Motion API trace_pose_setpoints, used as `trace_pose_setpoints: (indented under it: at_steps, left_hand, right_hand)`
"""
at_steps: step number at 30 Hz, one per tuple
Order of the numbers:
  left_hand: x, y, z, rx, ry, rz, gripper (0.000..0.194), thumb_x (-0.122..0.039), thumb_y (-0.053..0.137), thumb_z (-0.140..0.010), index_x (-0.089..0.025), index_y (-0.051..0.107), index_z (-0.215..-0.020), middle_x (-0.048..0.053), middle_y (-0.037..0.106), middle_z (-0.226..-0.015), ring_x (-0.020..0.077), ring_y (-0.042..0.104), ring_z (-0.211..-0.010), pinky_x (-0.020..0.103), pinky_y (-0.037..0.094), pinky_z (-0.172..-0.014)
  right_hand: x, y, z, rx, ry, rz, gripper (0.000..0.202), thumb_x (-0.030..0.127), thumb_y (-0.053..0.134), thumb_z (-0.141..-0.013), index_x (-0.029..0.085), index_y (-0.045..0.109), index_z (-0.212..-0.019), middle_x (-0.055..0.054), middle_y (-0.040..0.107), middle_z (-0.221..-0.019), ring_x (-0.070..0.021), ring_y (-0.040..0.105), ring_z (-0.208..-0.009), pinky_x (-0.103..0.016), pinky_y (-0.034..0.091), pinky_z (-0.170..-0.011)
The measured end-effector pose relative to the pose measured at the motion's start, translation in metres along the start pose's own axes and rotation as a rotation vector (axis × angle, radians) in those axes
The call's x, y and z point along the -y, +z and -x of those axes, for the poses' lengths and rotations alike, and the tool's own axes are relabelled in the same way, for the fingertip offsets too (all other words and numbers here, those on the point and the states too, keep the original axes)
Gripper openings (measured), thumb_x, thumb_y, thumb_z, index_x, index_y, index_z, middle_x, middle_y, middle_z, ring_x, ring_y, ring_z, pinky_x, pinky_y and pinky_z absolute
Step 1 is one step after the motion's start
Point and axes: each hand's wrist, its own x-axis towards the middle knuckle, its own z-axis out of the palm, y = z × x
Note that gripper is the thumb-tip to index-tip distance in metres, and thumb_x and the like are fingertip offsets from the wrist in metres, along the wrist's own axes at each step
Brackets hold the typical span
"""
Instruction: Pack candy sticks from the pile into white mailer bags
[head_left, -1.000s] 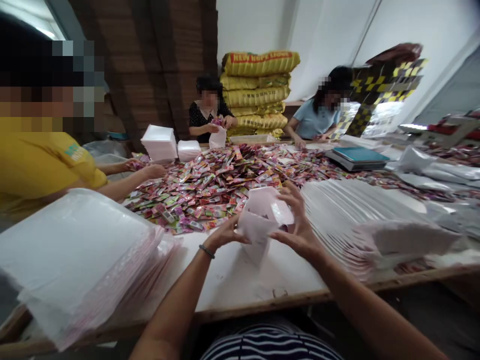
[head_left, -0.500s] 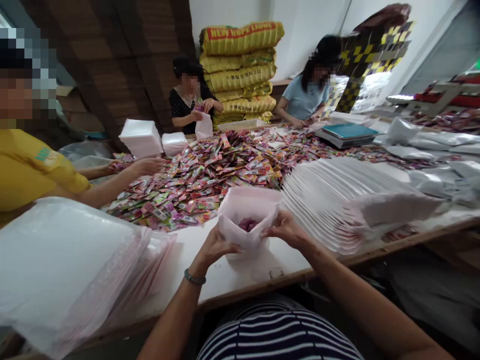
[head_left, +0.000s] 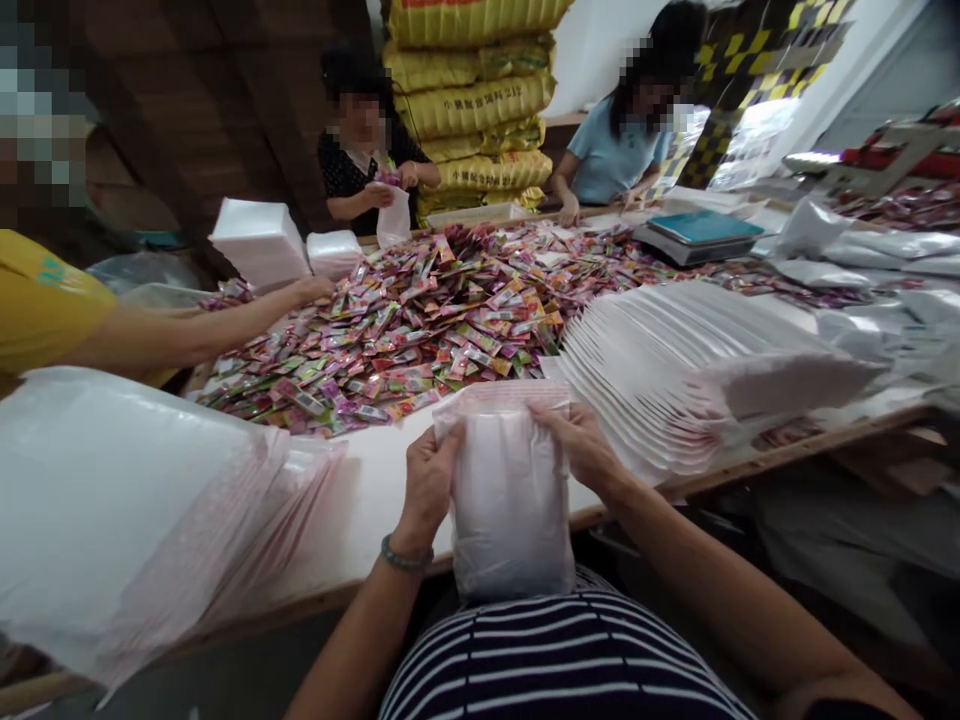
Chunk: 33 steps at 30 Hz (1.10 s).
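Note:
A white bubble mailer bag point(head_left: 512, 510) hangs upright between my hands, its bottom end close to my striped shirt. My left hand point(head_left: 433, 485) grips its upper left edge, thumb on the near face. On the upper right edge, my right hand point(head_left: 581, 440) pinches the bag just below the mouth. The bag's mouth looks flattened, and its contents are hidden. Just beyond lies a big heap of small colourful packets point(head_left: 450, 320). A fanned row of white mailers point(head_left: 660, 370) lies to the right of my right hand.
A stack of large white mailers point(head_left: 112, 500) overhangs the table's point(head_left: 375, 510) front left. A blue-topped scale point(head_left: 701, 235) and filled white bags stand at right. A co-worker's arm point(head_left: 217, 325) reaches in from the left; two people work across the table.
The bag has come off the table toward my body, and its open mouth is now drawn flat. The left co-worker's hand has moved onto the packets. My view has tipped down.

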Motion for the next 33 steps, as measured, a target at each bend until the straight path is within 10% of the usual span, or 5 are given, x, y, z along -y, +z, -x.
trace_pose_setpoints:
  at_steps: [6,11,23,28,33]
  left_hand:
    - [0.027,0.003,-0.017,-0.089,-0.061,0.083,0.038,-0.047,0.074,-0.068,-0.016,0.066,-0.089,-0.001,0.069,-0.073,0.0129,0.060,-0.066,0.024,0.048,-0.066]
    - [0.018,0.006,-0.016,-0.001,0.163,-0.164,0.033,-0.044,0.056,-0.085,-0.017,0.065,-0.102,0.005,0.070,-0.098,0.0182,0.062,-0.092,0.030,0.048,-0.085]
    - [0.019,-0.004,-0.023,0.053,0.102,-0.228,0.037,-0.046,0.058,-0.085,-0.017,0.067,-0.106,0.006,0.069,-0.107,0.0190,0.060,-0.100,0.029,0.044,-0.091]
    - [0.023,-0.015,-0.027,0.064,-0.008,-0.049,0.037,-0.048,0.069,-0.076,-0.017,0.066,-0.098,0.002,0.071,-0.093,0.0172,0.062,-0.090,0.027,0.047,-0.085]
    - [0.023,-0.027,-0.035,0.111,-0.136,0.035,0.046,-0.048,0.080,-0.063,-0.017,0.065,-0.095,0.002,0.072,-0.085,0.0181,0.065,-0.080,0.030,0.052,-0.077]
  right_hand:
    - [-0.032,0.004,-0.015,-0.459,-0.441,0.733,0.030,0.039,0.055,-0.085,0.012,0.067,-0.094,-0.012,0.066,-0.094,-0.0260,0.058,-0.093,-0.042,0.046,-0.087]
    - [0.004,0.035,-0.016,0.170,-0.893,1.234,0.024,0.015,0.043,-0.094,0.016,0.065,-0.104,-0.012,0.064,-0.109,-0.0210,0.057,-0.098,-0.034,0.045,-0.090]
    - [0.027,-0.020,-0.020,-0.248,-0.415,0.284,0.029,0.044,0.032,-0.097,0.022,0.049,-0.091,0.001,0.055,-0.067,-0.0145,0.053,-0.060,-0.026,0.044,-0.058]
    - [0.030,-0.104,0.067,0.090,-0.113,0.892,0.031,0.050,0.056,-0.085,0.023,0.058,-0.068,0.000,0.053,-0.056,-0.0151,0.048,-0.052,-0.027,0.039,-0.054]
    - [-0.015,-0.066,0.039,0.118,0.109,0.702,0.049,0.052,0.067,-0.074,0.021,0.065,-0.113,-0.011,0.069,-0.111,-0.0248,0.065,-0.096,-0.038,0.049,-0.085]
